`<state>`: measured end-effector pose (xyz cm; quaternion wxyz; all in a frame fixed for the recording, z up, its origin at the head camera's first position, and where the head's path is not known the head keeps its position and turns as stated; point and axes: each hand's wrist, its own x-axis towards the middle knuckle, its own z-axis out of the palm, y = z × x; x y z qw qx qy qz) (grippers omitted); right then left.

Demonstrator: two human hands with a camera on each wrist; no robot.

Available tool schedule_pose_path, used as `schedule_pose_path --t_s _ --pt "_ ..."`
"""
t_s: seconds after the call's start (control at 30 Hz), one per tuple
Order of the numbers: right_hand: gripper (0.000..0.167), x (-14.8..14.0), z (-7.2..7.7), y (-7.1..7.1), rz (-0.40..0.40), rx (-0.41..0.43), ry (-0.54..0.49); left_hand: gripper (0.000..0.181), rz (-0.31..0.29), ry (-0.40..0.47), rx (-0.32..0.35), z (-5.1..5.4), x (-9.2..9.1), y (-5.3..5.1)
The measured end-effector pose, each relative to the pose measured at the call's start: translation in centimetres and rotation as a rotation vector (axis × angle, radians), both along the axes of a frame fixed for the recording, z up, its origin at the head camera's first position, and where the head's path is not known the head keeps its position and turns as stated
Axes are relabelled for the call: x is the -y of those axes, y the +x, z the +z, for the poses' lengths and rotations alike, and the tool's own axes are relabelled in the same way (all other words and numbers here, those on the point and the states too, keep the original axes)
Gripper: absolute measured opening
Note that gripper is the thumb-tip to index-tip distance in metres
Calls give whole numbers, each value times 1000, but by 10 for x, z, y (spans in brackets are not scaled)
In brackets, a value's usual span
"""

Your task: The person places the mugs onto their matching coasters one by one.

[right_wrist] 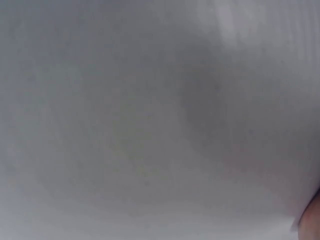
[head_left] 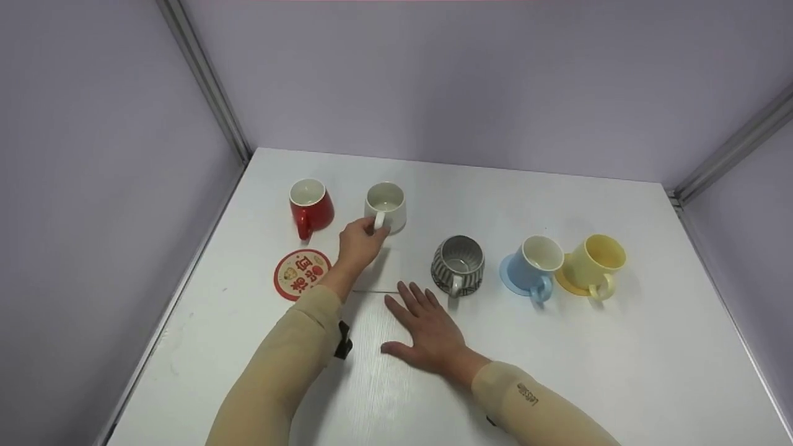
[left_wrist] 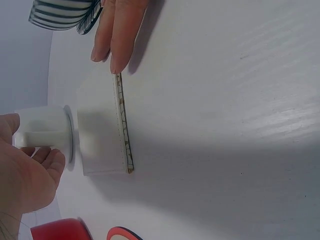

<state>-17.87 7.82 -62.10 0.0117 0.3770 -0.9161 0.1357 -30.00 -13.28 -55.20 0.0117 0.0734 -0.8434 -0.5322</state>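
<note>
My left hand (head_left: 361,244) pinches the handle of the white mug (head_left: 394,207), which stands upright behind a white square coaster (head_left: 385,272). In the left wrist view the left hand (left_wrist: 30,175) has its fingers around the handle of the mug (left_wrist: 44,122), beside the coaster (left_wrist: 100,135). My right hand (head_left: 430,331) lies flat with fingers spread, its fingertips at the coaster's front right corner; two of its fingers (left_wrist: 124,35) show there in the left wrist view. The right wrist view shows a blurred pale surface and a bit of skin (right_wrist: 311,222).
A red mug (head_left: 317,210) stands at the back left, behind a round red coaster (head_left: 282,274). Right of the hands are a striped grey mug (head_left: 458,266), a blue mug (head_left: 530,269) on a blue coaster (head_left: 509,280) and a yellow mug (head_left: 588,269) on a yellow coaster (head_left: 567,282).
</note>
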Motion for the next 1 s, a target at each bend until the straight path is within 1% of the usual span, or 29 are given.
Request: schedule_pose_path --t_s 0.27,0.43,0.67,0.87,1.0 --pt "94 0 3 0 -10 19 13 33 2 -23 -9 0 -2 -3" --pt "96 0 1 0 -14 14 21 31 14 -34 -11 0 -2 -3" --pt "98 1 -1 -1 -27 26 80 27 27 -31 -17 0 -4 -2" --pt "97 1 -1 -2 -28 28 82 24 28 -55 -31 -1 -3 -3" --pt "97 1 -2 -2 -24 23 69 25 24 -44 -23 -1 -3 -3"
